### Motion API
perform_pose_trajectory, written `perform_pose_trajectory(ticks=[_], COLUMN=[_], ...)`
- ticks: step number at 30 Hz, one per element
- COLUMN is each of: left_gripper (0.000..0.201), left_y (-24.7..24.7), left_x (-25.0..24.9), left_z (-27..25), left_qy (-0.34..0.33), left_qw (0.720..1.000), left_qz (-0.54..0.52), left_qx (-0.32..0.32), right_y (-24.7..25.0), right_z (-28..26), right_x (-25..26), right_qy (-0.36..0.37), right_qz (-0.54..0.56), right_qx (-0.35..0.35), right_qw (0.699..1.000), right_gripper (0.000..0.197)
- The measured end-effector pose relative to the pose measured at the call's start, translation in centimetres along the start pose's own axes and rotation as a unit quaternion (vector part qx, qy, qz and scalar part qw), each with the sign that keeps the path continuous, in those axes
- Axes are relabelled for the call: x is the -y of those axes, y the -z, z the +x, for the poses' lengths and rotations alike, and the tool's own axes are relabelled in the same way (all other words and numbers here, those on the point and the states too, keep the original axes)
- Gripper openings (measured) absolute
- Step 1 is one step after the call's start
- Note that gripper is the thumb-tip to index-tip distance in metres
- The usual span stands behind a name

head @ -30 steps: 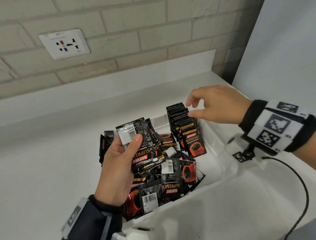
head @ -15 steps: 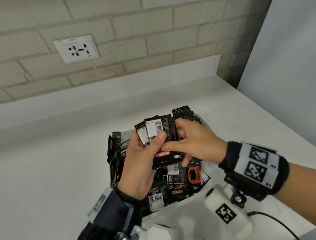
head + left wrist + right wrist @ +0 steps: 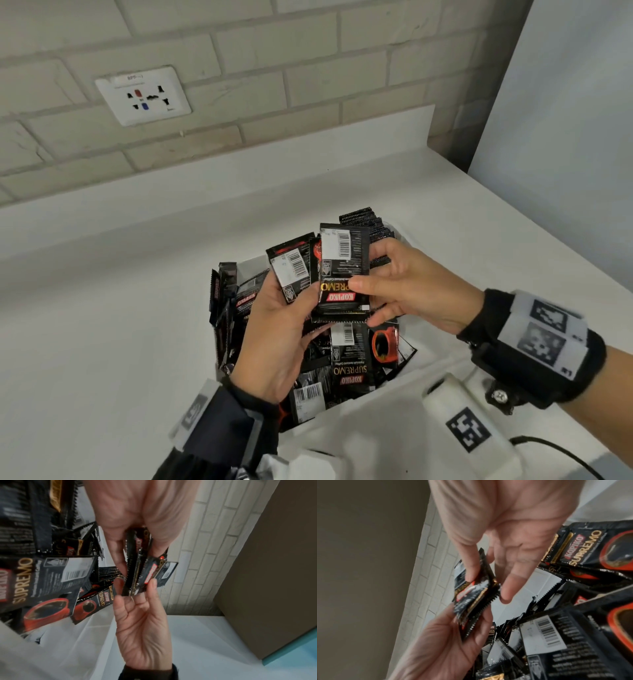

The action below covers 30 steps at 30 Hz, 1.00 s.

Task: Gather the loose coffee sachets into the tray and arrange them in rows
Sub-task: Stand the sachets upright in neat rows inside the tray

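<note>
Your left hand (image 3: 274,329) grips a small fanned stack of black foil coffee sachets (image 3: 294,270) (barcode backs up), centre of the head view. Your right hand (image 3: 414,291) pinches the front sachet of that stack (image 3: 344,267), thumb on its face, fingers behind. Both hands hover over the white plastic tray (image 3: 346,414) at lower centre. Loose black sachets (image 3: 352,359) lie jumbled inside it. A neat upright row of sachets (image 3: 364,219) stands at the tray's far end, just above your right fingers. White wall socket (image 3: 143,96) sits upper left.
</note>
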<state>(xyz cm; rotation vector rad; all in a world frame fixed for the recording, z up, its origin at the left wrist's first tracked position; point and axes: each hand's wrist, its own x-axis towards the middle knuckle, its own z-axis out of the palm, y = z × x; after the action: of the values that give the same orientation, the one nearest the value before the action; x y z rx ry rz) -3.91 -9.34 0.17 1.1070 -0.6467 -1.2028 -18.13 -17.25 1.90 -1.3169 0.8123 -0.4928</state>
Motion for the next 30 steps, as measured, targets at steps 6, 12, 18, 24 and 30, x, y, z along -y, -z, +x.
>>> perform_pose_trajectory(ticks=[6,12,18,24,30], left_gripper=[0.034,0.029,0.020,0.022,0.028], left_y=[-0.9,-0.5,-0.5,-0.5,-0.2], left_x=[0.1,0.2,-0.1,0.0,-0.6], left_z=[-0.3,-0.3,-0.5,-0.8,-0.8], left_qy=[-0.063,-0.036,0.011,0.040,0.083], left_qw=[0.995,0.996,0.999,0.999,0.996], left_qz=[0.059,0.005,0.003,0.002,-0.005], left_qx=[-0.058,-0.087,-0.041,-0.030,-0.026], right_y=[-0.3,0.3,0.1,0.4,2.0], right_z=[0.2,0.1,0.1,-0.2,-1.0], right_x=[-0.5,-0.7,-1.0,-0.6,1.4], right_qy=[0.023,0.018,0.008,0.023,0.256], right_qz=[-0.017,0.040,0.074,0.012,-0.152], right_qx=[-0.071,-0.068,-0.056,-0.061,-0.190], right_qw=[0.997,0.997,0.996,0.998,0.936], right_gripper=[0.026,0.014,0.013,0.012,0.019])
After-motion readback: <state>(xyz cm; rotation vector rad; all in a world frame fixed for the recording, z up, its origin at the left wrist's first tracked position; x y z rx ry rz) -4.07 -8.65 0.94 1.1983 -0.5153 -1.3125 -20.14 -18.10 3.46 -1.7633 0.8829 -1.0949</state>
